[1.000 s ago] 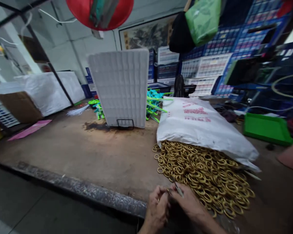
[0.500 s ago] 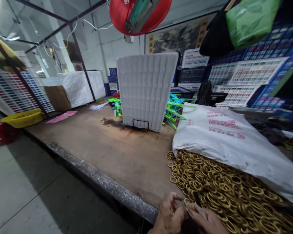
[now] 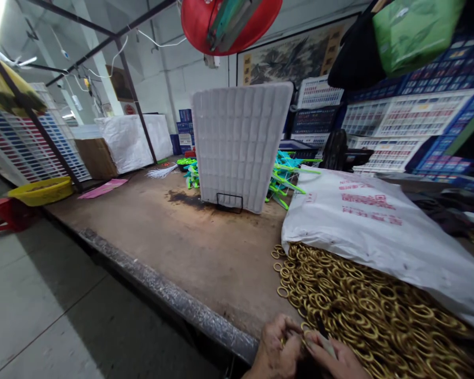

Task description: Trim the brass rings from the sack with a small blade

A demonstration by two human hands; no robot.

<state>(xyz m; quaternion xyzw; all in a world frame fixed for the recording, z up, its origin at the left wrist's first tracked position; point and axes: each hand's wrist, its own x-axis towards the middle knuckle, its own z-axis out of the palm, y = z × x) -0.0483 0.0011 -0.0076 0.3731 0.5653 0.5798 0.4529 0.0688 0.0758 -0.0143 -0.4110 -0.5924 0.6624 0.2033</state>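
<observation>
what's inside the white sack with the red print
Gold-coloured rings lie heaped at the near edge of the white sack, some partly covered by it; whatever lies farther in is hidden by its material.

The brown table (image 3: 205, 252) bears loose gold-coloured rings (image 3: 363, 305) and a white sack (image 3: 339, 210) toward its right end, an upright white tray (image 3: 237, 142) mid-table, and a pink sheet (image 3: 102, 188) near its front-left corner.
</observation>
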